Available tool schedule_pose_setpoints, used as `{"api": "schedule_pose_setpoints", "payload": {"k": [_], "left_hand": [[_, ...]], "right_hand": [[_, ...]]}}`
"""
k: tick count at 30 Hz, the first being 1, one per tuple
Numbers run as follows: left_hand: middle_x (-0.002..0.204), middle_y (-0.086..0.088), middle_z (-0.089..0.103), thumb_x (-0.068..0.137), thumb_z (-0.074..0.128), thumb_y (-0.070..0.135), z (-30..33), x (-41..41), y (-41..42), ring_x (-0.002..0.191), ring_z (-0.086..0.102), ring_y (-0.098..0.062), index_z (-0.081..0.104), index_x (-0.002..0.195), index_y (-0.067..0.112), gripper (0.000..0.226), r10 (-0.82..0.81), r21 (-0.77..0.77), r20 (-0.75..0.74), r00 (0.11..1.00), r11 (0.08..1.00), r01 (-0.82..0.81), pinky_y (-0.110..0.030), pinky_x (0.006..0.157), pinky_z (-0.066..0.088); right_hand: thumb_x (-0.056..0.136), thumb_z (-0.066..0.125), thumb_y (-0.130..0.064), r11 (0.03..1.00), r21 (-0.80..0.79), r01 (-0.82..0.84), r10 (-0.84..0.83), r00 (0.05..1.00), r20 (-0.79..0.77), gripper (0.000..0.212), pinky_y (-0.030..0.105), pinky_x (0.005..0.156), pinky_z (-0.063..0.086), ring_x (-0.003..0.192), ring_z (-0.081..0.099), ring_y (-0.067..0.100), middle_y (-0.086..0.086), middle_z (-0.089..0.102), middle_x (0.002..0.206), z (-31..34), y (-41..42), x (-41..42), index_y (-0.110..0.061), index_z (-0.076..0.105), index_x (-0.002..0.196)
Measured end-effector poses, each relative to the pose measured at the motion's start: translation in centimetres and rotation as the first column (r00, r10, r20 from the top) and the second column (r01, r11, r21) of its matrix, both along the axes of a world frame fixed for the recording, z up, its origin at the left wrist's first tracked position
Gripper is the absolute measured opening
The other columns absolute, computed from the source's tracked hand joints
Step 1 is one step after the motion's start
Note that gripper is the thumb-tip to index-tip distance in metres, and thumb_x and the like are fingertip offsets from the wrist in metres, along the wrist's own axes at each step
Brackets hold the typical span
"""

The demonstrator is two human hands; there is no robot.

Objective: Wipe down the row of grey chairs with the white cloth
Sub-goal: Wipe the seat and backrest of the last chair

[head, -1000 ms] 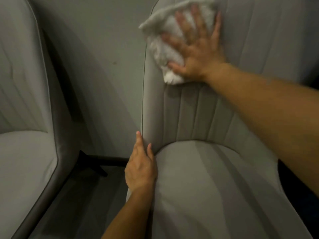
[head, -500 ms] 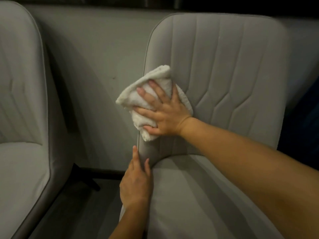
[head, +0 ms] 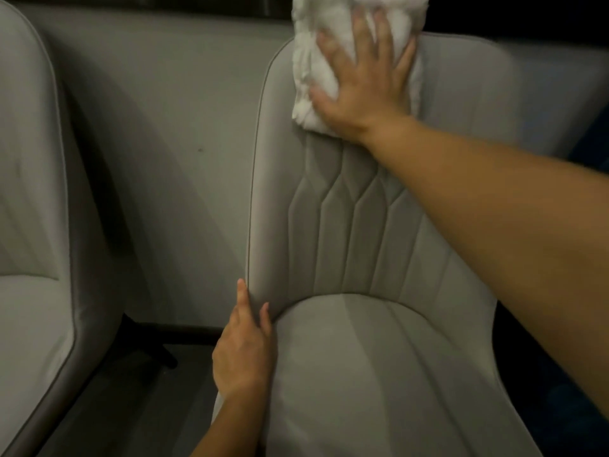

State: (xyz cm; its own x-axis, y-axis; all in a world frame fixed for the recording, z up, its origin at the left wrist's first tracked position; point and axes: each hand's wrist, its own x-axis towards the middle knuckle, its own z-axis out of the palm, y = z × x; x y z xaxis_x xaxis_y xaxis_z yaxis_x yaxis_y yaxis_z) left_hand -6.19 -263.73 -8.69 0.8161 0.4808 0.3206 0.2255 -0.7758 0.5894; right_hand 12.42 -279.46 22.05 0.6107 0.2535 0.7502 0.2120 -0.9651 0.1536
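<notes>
A grey upholstered chair [head: 356,245] with stitched channels fills the middle of the view. My right hand [head: 361,77] lies flat with spread fingers on the crumpled white cloth [head: 313,70], pressing it against the top edge of the chair's backrest. My left hand [head: 245,344] rests with straight fingers along the chair's left side, where the backrest meets the seat. Part of the cloth rises above the backrest top.
A second grey chair [head: 29,258] stands at the left edge. A pale grey wall [head: 164,143] runs behind both chairs. Dark chair legs [head: 145,344] and a grey floor [head: 138,404] show in the gap between them. Dark blue shapes lie at the right edge.
My right hand has swept the cloth from the lower left of the backrest up to its top edge. My left hand has stayed on the chair's side.
</notes>
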Motion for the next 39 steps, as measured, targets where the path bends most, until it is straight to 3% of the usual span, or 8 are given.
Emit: {"api": "schedule_pose_setpoints", "payload": {"k": [3, 6, 11, 15, 17, 21, 33, 39], "left_hand": [[0.119, 0.001, 0.066, 0.093, 0.020, 0.066, 0.0, 0.0, 0.1, 0.090, 0.066, -0.023, 0.000, 0.150, 0.044, 0.065, 0.001, -0.005, 0.003, 1.000, 1.000, -0.001, -0.036, 0.065, 0.048], [0.122, 0.000, 0.065, 0.093, 0.021, 0.065, 0.0, 0.0, 0.0, 0.092, 0.065, -0.026, 0.003, 0.151, 0.042, 0.065, -0.001, -0.002, -0.010, 1.000, 1.000, 0.001, -0.038, 0.067, 0.048], [0.121, 0.000, 0.066, 0.094, 0.022, 0.064, 0.1, 0.1, 0.0, 0.092, 0.065, -0.025, 0.005, 0.151, 0.041, 0.064, -0.002, 0.007, -0.012, 1.000, 1.000, 0.003, -0.038, 0.064, 0.048], [0.117, 0.000, 0.067, 0.095, 0.023, 0.063, 0.0, 0.0, 0.2, 0.088, 0.066, -0.026, 0.005, 0.151, 0.041, 0.063, -0.009, 0.008, -0.003, 1.000, 1.000, 0.009, -0.037, 0.062, 0.047], [0.116, 0.000, 0.067, 0.095, 0.022, 0.063, -0.1, 0.0, 0.3, 0.087, 0.066, -0.026, 0.005, 0.151, 0.041, 0.063, -0.013, 0.008, 0.003, 1.000, 1.000, 0.013, -0.037, 0.062, 0.046], [0.113, -0.004, 0.068, 0.094, 0.022, 0.064, -0.1, 0.0, 0.3, 0.085, 0.066, -0.030, 0.005, 0.151, 0.042, 0.062, -0.019, 0.004, 0.007, 1.000, 1.000, 0.019, -0.039, 0.062, 0.047], [0.117, -0.008, 0.066, 0.095, 0.024, 0.063, 0.1, 0.0, 0.5, 0.088, 0.066, -0.034, 0.005, 0.150, 0.042, 0.062, -0.032, -0.034, -0.021, 0.999, 0.999, 0.031, -0.043, 0.067, 0.050], [0.118, -0.007, 0.066, 0.095, 0.024, 0.062, 0.2, -0.1, 0.4, 0.089, 0.065, -0.034, 0.005, 0.150, 0.041, 0.062, -0.038, -0.027, -0.026, 0.999, 0.999, 0.037, -0.044, 0.068, 0.051]], "right_hand": [[0.089, 0.032, -0.075, 0.996, -0.041, -0.073, 0.073, 0.997, 0.006, 0.076, 0.073, 0.115, -0.002, 0.156, -0.001, 0.038, 0.008, 0.002, 0.171, -2.1, 2.3, -0.4, -0.048, 0.020, 0.158], [0.089, 0.030, -0.076, 0.916, -0.318, -0.243, 0.217, 0.969, -0.116, 0.078, 0.076, 0.112, -0.004, 0.155, -0.003, 0.041, 0.009, 0.002, 0.171, -4.0, 5.6, -1.9, -0.044, 0.021, 0.159], [0.093, 0.028, -0.067, 0.688, -0.663, -0.295, 0.281, 0.951, -0.131, 0.064, 0.078, 0.111, -0.001, 0.155, 0.005, 0.039, 0.006, 0.023, 0.167, -7.9, 8.3, -4.2, -0.031, 0.059, 0.137], [0.095, 0.024, -0.070, 0.630, -0.731, -0.263, 0.258, 0.958, -0.122, 0.069, 0.077, 0.113, -0.006, 0.155, 0.005, 0.039, 0.010, 0.013, 0.170, -4.3, 5.5, -3.2, -0.035, 0.039, 0.153], [0.095, 0.022, -0.072, 0.732, -0.655, -0.189, 0.167, 0.981, -0.097, 0.072, 0.075, 0.112, -0.006, 0.156, -0.002, 0.039, 0.009, 0.001, 0.171, -1.9, 2.2, -1.7, -0.041, 0.019, 0.160], [0.091, 0.030, -0.072, 0.989, -0.148, 0.022, -0.041, 0.991, -0.126, 0.073, 0.077, 0.112, -0.001, 0.156, -0.004, 0.033, 0.004, -0.002, 0.171, 0.7, -6.6, -0.7, -0.048, 0.013, 0.159], [0.092, 0.037, -0.066, 0.950, 0.054, 0.306, -0.304, 0.952, -0.041, 0.074, 0.080, 0.110, 0.008, 0.155, -0.010, 0.038, 0.007, -0.008, 0.170, -13.5, -16.6, -6.9, -0.043, 0.016, 0.160], [0.088, 0.040, -0.069, 0.967, -0.013, 0.253, -0.254, 0.967, -0.012, 0.077, 0.081, 0.108, 0.002, 0.154, -0.009, 0.039, 0.009, -0.004, 0.171, -14.3, -16.5, -5.7, -0.043, 0.021, 0.158]]}}
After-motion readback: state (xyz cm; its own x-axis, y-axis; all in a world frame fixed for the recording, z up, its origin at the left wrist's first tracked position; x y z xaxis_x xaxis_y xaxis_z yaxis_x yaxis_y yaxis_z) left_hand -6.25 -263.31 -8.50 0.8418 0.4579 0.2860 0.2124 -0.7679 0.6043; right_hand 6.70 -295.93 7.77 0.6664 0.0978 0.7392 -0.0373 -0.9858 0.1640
